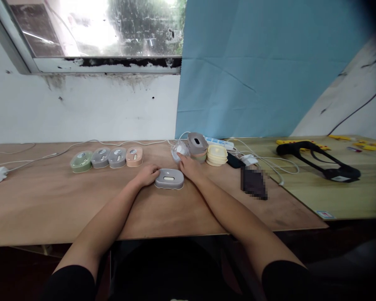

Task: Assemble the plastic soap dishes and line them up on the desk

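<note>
A grey oval case (pixel 169 179) with a pale slot in its lid lies on the wooden table (pixel 65 209) in front of me. My left hand (pixel 148 174) rests at its left end, fingers curled against it. My right hand (pixel 189 166) reaches just past the case's right end, its fingertips on a small clear and white piece (pixel 179 150). Behind that stands a stack of cases (pixel 197 147) with a grey one on top, and a stack of cream lids (pixel 217 155) beside it.
A row of finished cases (pixel 108 159), green, two grey and peach, lies to the left. White cables and a power strip (pixel 221 143) run along the back. A dark pouch (pixel 253 182), a black frame (pixel 319 161) and yellow parts (pixel 301 143) lie to the right.
</note>
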A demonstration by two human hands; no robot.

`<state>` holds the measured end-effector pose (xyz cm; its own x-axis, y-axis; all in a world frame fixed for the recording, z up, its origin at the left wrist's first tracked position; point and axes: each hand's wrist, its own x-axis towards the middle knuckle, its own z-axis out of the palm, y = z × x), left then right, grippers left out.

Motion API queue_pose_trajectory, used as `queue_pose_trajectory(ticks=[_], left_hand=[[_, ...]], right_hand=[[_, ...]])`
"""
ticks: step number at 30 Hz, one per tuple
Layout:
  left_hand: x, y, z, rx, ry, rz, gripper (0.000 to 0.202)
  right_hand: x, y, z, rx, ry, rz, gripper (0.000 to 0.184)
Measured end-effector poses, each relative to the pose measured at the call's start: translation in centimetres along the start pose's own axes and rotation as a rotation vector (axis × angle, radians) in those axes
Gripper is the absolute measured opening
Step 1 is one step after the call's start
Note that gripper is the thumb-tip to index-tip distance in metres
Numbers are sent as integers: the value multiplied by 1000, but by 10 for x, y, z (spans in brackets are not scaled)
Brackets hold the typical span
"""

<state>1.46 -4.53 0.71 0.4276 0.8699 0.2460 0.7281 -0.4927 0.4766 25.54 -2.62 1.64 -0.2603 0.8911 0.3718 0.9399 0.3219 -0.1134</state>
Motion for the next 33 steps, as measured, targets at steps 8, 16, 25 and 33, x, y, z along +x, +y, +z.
queue_pose_trajectory(ticks=[8, 16, 25, 33], left_hand=[[2, -2, 2, 15, 2, -4, 34], [2, -4, 2, 13, -1, 0, 34], [2, -4, 3, 9, 3, -8, 33], [2, -5, 4, 13, 4, -1, 35]], right_hand=[[2, -1, -4, -33, 2, 28, 42], [5, -3, -1, -60, -37, 62, 38], [6, 0, -1, -5, -4, 41, 35], [7, 4, 8, 119, 100, 57, 30]])
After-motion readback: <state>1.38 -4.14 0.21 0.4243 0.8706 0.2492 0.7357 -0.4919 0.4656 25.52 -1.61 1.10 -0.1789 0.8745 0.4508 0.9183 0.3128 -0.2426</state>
